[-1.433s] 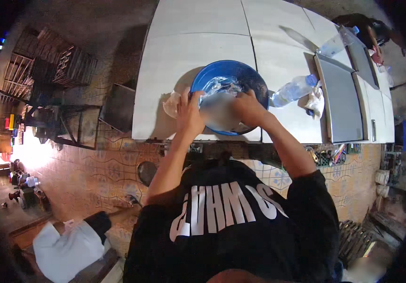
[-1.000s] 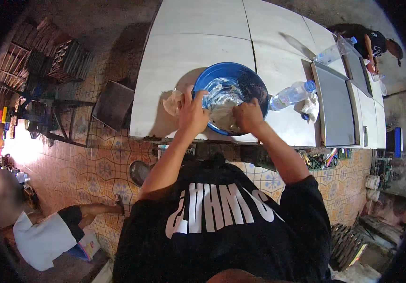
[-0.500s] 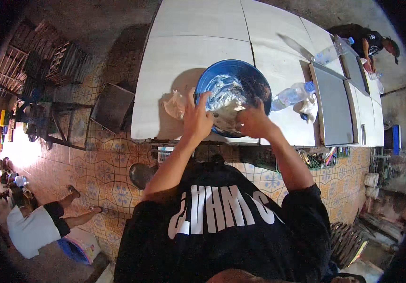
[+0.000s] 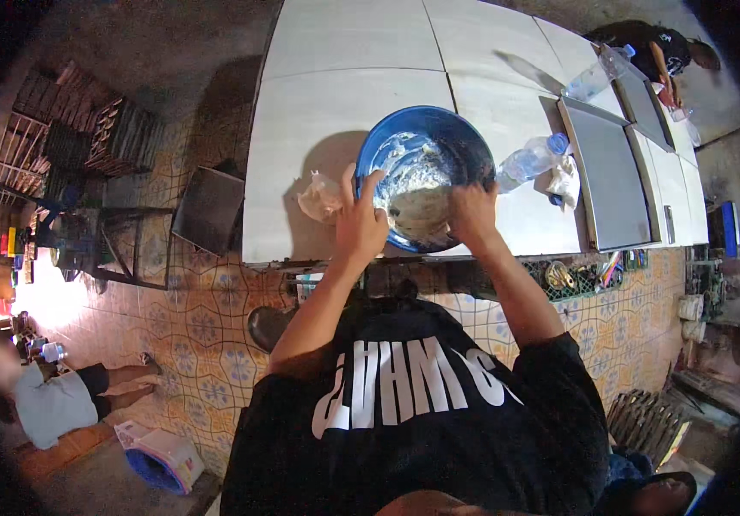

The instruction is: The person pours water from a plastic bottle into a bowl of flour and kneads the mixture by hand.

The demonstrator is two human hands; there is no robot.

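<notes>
On white counter [image 4: 327, 103] | left hand [image 4: 360, 224]: grip closed on blue basin [image 4: 430, 118] rim | right hand [image 4: 475, 212]: inside, grip can't be told | pale mixture [image 4: 415, 182]: seemingly part-blended, streaks left

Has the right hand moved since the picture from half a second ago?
Yes: judged against the dark seam in the white tabletop, the right hand has shifted rightward, nearer the right rim of the blue bowl.

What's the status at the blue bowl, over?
Left hand on rim of blue bowl. Right hand inside, at whitish mixture. Clear bottle close by, right of bowl.
</notes>
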